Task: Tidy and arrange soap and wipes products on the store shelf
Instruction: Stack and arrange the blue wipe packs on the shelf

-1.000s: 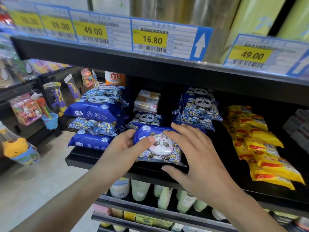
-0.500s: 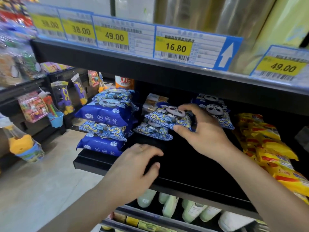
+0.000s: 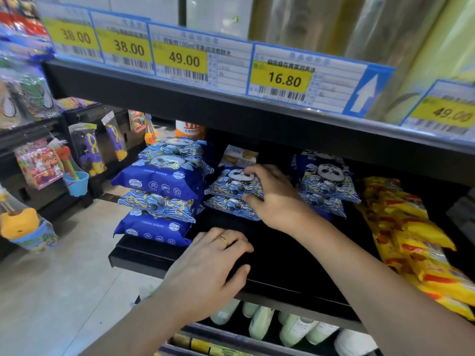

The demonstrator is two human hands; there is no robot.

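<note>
On shelf point(image 3: 282, 258), right hand point(image 3: 275, 199) gripping wipes pack point(image 3: 231, 183)

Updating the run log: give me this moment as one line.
right hand: grips top panda wipes pack on middle stack | left hand: flat on shelf front edge, holds nothing | step: stacking

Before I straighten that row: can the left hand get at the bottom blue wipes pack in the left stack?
Probably yes: the left hand rests on the shelf edge beside that pack, nothing between.

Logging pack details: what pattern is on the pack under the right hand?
Blue wave pattern with a panda face on the pack; head view.
</note>
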